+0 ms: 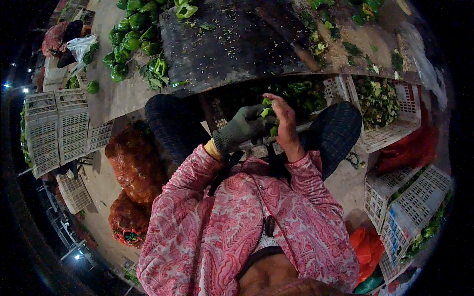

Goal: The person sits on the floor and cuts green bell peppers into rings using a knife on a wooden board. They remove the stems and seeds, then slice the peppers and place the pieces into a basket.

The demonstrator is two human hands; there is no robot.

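My left hand (243, 127), in a grey-green knitted glove, is closed around pieces of green pepper (268, 112) above my lap. My bare right hand (286, 123) presses against the same pepper from the other side, thumb and fingers close together. Bits of pepper show between the two hands, partly covered by the fingers. Just beyond them, between my knees and under the table edge, sits a crate with green peppers (296, 92) in it. On the dark board (217, 49) ahead lies a cleaver (281, 29), its handle toward me.
Whole green peppers (131, 39) are heaped on the table's left. At right stands a crate of pepper scraps (377, 103). White crates (57, 126) and filled net sacks (136, 165) are on the left; more crates (412, 212) and a red bag (366, 251) are at lower right.
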